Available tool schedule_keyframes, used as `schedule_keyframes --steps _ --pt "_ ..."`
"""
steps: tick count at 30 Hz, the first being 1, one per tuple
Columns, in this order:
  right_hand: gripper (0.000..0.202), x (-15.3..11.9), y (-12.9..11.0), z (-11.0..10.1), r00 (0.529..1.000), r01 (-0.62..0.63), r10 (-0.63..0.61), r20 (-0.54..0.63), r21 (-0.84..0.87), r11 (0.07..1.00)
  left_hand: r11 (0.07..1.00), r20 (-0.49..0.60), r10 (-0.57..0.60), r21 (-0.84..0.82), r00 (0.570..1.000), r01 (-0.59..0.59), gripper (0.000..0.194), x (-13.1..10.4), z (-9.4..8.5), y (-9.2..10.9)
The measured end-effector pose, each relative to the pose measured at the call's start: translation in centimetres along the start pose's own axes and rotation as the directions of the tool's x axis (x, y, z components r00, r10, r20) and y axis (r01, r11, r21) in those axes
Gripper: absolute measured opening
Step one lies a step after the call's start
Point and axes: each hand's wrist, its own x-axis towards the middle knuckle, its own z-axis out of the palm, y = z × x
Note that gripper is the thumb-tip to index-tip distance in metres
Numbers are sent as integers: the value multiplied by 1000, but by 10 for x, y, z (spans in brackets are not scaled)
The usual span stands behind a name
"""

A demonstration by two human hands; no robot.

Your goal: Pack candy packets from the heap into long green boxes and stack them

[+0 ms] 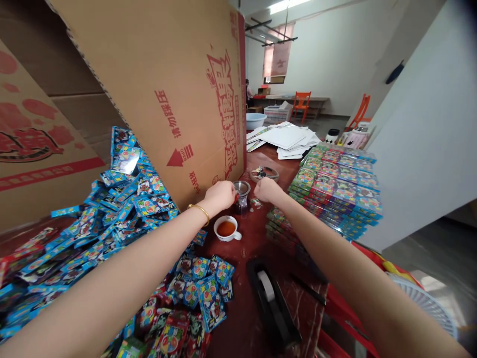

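My left hand, with a gold bangle on its wrist, is closed at the left side of a glass vessel with a round metal strainer on top. A small red bit shows at its fingertips; what it grips is hidden. On the other side of the vessel, my right hand is closed too, its fingertips turned away from view. Just in front of the left hand stands a white cup of reddish-brown tea. Behind the right hand lies a round glass dish with small items in it.
A large cardboard box rises at the left beside a heap of blue snack packets. Stacked colourful boxes stand right. A black tape dispenser lies near the front edge. White card sheets and a blue basin are farther back.
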Motion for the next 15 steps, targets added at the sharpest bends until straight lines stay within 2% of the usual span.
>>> schedule_keyframes --steps 4,8,11,15 --pt "28 -16 -5 4 992 108 -80 -97 319 942 994 -42 10 -104 999 -15 15 9 9 10" --pt "35 -17 -10 13 982 152 -69 -177 510 847 974 -56 -10 -225 998 -3 16 18 22 10" --pt "25 -15 -9 19 983 135 -31 -183 593 794 948 -41 -33 -317 999 18 20 23 32 6" --pt "7 -9 -1 24 986 50 69 -150 666 744 911 -38 -29 -413 999 10 28 26 43 -1"
